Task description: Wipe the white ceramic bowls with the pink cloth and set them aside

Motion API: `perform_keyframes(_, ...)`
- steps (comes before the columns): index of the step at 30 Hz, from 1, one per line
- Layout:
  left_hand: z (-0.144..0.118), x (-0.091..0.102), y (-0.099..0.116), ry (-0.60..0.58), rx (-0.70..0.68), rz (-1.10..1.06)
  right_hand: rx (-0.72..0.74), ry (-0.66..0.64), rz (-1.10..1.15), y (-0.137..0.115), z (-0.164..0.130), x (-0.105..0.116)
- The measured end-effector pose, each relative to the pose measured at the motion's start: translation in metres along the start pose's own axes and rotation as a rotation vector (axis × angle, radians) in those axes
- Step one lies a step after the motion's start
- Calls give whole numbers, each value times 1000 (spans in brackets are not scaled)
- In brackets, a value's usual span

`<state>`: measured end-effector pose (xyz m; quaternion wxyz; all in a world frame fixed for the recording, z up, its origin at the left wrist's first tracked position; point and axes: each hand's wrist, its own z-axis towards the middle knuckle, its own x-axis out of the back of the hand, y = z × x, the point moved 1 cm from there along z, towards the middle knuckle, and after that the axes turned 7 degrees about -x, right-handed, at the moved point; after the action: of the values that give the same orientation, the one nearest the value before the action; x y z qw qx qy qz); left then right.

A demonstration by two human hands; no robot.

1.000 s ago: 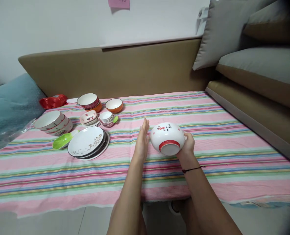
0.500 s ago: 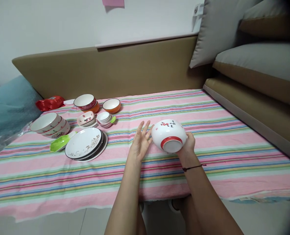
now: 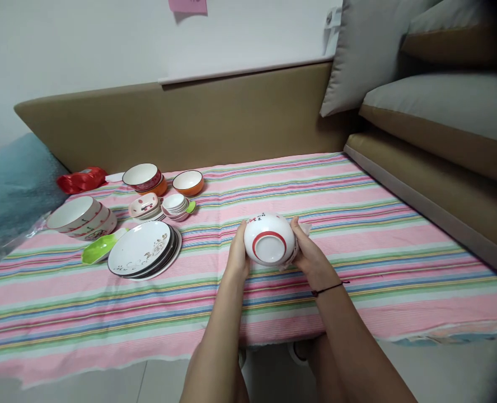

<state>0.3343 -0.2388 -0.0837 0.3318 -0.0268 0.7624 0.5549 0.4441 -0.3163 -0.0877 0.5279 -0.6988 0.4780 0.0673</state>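
Observation:
A white bowl [image 3: 269, 224] with a red ring round its foot and a small floral print is held above the striped cloth, its base turned toward me. My left hand [image 3: 239, 252] presses against its left side. Round its right side my right hand [image 3: 309, 252] is closed, with a bit of thin, clear-looking wrap showing between palm and bowl. The bowl's inside faces away and is hidden. Most of the fingers are behind the bowl.
Left of the hands lie stacked plates [image 3: 141, 246], a green dish [image 3: 99, 249], stacked white bowls [image 3: 78, 215], small dishes [image 3: 175, 204], red-and-orange bowls [image 3: 143, 176], and an orange bowl [image 3: 188, 182]. Grey-brown cushions [image 3: 437, 112] rise at right; a brown backrest [image 3: 231, 120] runs behind.
My left hand, spread and apart from the bowl before, has now taken hold of its left side. The bowl has moved slightly left and turned, its base facing me more squarely.

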Motion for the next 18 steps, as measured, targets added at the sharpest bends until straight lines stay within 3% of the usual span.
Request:
perform_keyframes(4,3,1,-1,37,1,-23,-33,11,-14,2,2,3)
perform_keyframes(11,4,-1,-3,-1,-32,33,3,60,-1,1,4,6)
perform_keyframes(18,5,1,1,64,-110,29,-31,-51,0,-2,3,7)
